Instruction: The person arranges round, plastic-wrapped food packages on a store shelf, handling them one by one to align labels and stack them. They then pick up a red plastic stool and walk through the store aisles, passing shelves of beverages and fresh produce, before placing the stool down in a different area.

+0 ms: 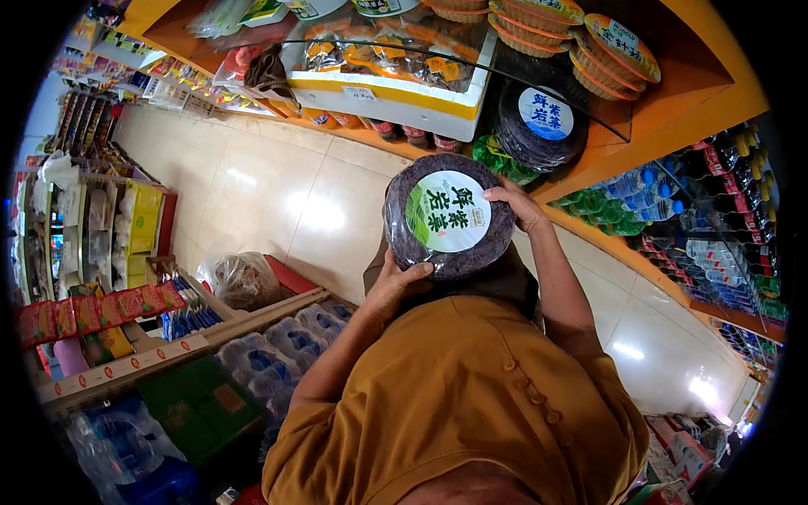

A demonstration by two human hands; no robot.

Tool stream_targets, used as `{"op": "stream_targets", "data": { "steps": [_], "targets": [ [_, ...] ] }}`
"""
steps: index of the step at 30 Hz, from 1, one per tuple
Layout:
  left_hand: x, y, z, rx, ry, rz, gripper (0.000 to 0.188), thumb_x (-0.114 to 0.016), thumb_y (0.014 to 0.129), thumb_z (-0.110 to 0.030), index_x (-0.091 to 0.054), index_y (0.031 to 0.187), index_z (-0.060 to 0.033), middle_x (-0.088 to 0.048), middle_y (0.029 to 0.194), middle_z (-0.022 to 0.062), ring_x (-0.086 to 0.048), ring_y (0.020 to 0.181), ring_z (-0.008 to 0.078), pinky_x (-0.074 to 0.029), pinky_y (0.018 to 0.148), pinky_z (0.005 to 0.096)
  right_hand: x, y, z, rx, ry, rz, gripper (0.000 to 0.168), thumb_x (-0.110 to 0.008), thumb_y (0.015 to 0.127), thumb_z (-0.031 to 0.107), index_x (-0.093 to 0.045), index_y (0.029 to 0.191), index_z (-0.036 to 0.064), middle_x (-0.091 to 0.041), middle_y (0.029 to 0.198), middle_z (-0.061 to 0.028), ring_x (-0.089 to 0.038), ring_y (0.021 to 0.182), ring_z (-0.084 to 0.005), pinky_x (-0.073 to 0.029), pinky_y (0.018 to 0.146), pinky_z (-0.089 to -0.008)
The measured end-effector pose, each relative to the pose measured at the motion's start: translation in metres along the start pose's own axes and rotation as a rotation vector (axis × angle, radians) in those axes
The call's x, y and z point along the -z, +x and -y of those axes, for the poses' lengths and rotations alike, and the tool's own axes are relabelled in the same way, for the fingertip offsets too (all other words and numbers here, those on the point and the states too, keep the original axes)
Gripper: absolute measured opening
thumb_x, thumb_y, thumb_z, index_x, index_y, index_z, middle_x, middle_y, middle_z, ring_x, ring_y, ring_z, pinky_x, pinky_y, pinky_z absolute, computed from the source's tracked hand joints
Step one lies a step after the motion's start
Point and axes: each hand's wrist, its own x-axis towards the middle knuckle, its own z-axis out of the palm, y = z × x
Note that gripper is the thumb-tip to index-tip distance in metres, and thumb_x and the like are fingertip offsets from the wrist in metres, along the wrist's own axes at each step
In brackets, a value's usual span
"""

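Observation:
A round, dark purple cake of what looks like dried seaweed [499, 237], wrapped in clear plastic, is held up in front of my body. Its round white-and-green label bears writing and faces me. My left hand [401, 281] grips the lower left rim, thumb on the wrapping. At the upper right, my right hand [521, 205] clasps the opposite edge with the thumb resting on the label; its other fingers are partly hidden behind. A similar wrapped cake [543, 129] with a blue-and-white label sits on the shelf beyond.
Beside that cake stands a white foam box [404, 107] of packaged goods, with stacked tubs [609, 57] nearby. Bottled drinks [644, 189] line shelves at the right. Packed bottles [271, 353], a green box [202, 407] and a bagged brown item [243, 281] lie at the left. The tiled floor [271, 183] shows between.

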Motion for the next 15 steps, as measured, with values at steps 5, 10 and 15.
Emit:
{"op": "stream_targets", "data": {
  "steps": [5,10,15],
  "targets": [
    [0.049,0.004,-0.040,0.221,0.494,0.146,0.069,-0.059,0.070,-0.049,-0.041,0.110,0.0049,-0.058,0.079,0.0182,-0.058,0.056,0.0214,-0.049,0.047,0.0280,0.004,0.004,0.002,-0.009,-0.021,0.025,0.073,-0.063,0.058,0.025,-0.036,0.120,-0.003,-0.047,0.112,-0.0133,-0.046,0.100,-0.0200,-0.034,0.088,-0.0271],
    [0.062,0.045,-0.067,-0.181,0.434,-0.259,0.059,-0.049,0.075,-0.051,-0.052,0.092,0.0053,-0.057,0.065,0.0125,-0.054,0.050,0.0155,-0.042,0.041,0.0235,-0.006,0.000,0.009,0.030,-0.009,0.027,0.061,-0.062,0.060,0.021,-0.044,0.114,-0.003,-0.053,0.103,-0.0109,-0.051,0.092,-0.0177,-0.038,0.083,-0.0251],
    [0.052,0.102,-0.079,-0.323,0.433,-0.073,0.063,-0.044,0.078,-0.051,-0.045,0.109,0.0042,-0.051,0.100,0.0131,-0.048,0.092,0.0194,-0.038,0.079,0.0306,-0.006,0.003,0.004,0.041,-0.062,0.014,0.058,-0.062,0.061,0.021,-0.046,0.112,-0.003,-0.054,0.101,-0.0109,-0.051,0.091,-0.0176,-0.038,0.082,-0.0251]
  ]
}}
